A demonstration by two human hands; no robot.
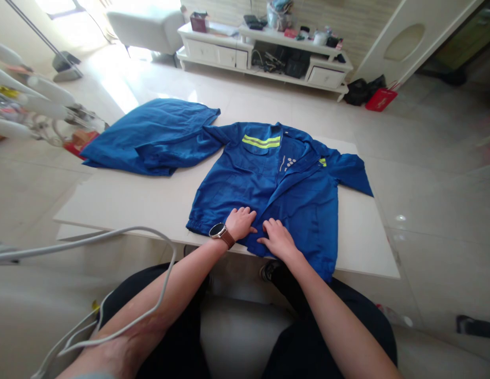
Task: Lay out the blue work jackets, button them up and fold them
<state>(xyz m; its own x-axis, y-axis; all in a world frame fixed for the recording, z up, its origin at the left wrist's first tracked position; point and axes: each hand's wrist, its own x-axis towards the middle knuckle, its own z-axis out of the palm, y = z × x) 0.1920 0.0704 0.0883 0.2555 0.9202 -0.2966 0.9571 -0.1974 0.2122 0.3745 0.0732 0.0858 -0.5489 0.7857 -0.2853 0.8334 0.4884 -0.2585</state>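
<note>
A blue jacket (pixel 237 184) with yellow-green reflective strips lies spread on the white table, its collar on the far side and its front partly open. My left hand (pixel 241 222), with a watch (pixel 217 230) on the wrist, rests on the jacket's lower front, fingers stretched and thumb apart. Just right of it, my right hand (pixel 280 239) lies on the other front panel near the hem, its fingers slightly bent and thumb apart. Neither hand visibly pinches the cloth. Left of the jacket is another blue garment (pixel 150 139), loosely laid out and partly under the jacket's sleeve.
The white table (pixel 363 247) reaches close to my knees. A pale cable (pixel 166 237) loops over my left forearm. White metal equipment (pixel 47 100) stands at the left. Beyond the table are a low white cabinet (pixel 213 55) and a red bag (pixel 381 99) on the floor.
</note>
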